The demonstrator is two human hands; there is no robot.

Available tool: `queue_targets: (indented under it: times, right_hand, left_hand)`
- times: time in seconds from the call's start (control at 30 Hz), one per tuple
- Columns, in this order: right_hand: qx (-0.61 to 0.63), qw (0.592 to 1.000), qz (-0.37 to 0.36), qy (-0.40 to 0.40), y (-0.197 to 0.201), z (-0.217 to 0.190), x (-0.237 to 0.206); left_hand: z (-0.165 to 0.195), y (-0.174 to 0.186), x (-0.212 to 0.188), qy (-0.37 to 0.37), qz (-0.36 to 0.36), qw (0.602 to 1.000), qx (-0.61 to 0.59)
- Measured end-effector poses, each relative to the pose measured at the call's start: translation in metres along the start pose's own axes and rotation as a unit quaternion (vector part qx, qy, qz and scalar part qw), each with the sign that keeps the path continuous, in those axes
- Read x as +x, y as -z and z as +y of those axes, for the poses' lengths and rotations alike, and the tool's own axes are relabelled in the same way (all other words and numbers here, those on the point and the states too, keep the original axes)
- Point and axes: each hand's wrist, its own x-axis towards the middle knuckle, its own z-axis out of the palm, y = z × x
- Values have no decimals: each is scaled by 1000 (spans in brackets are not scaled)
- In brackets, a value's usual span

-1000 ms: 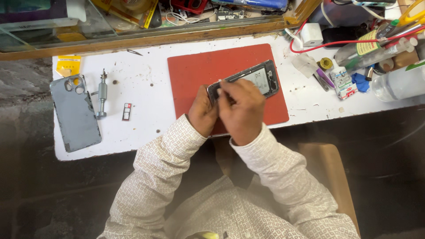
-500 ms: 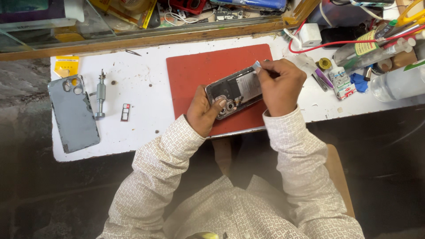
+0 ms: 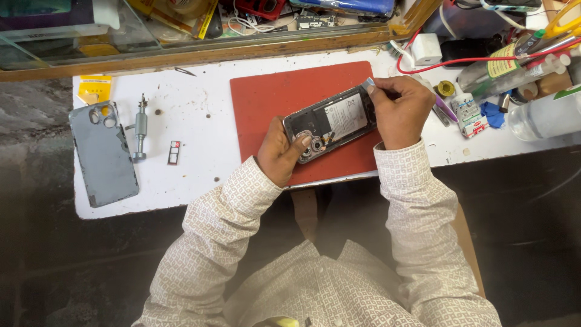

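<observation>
Clamp your left hand (image 3: 279, 154) on the opened phone (image 3: 330, 123); your right hand (image 3: 400, 109) pinches a thin tool (image 3: 368, 83) at its far end—pry shallow.

Head camera—looking straight down, near, over the white worktable (image 3: 200, 175).

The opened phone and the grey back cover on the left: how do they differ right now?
The opened phone lies tilted on the red mat, held by the left hand and right hand; the grey back cover lies untouched on the white table. The phone shows dark inner parts and camera lenses; the cover is plain grey with empty camera holes. Both are similar-sized rounded rectangles.
</observation>
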Motion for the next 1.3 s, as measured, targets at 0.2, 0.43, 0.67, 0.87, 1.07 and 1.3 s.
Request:
queue_targets:
  times: [0.2, 0.43, 0.67, 0.87, 1.07, 1.3]
  right_hand:
    - [-46, 997, 26, 47, -4, -6, -1]
    - [-65, 991, -18, 111, -28, -75, -37]
    - [30, 990, -54, 128, -45, -122, -60]
    - [3, 997, -34, 71, -29, -70, -35]
    - [-51, 997, 15, 61, -6, -13, 3]
    - [-49, 990, -24, 127, -34, -78, -42]
  left_hand:
    - [3, 1, -1, 24, 3, 999, 22]
    - [-8, 2, 0, 0, 13, 1000, 2]
    - [-16, 8, -1, -94, 15, 990, 100]
    - [-8, 2, -1, -19, 11, 1000, 9]
    - [1, 1, 0, -7, 6, 999, 42]
    - [-11, 4, 0, -2, 22, 999, 39]
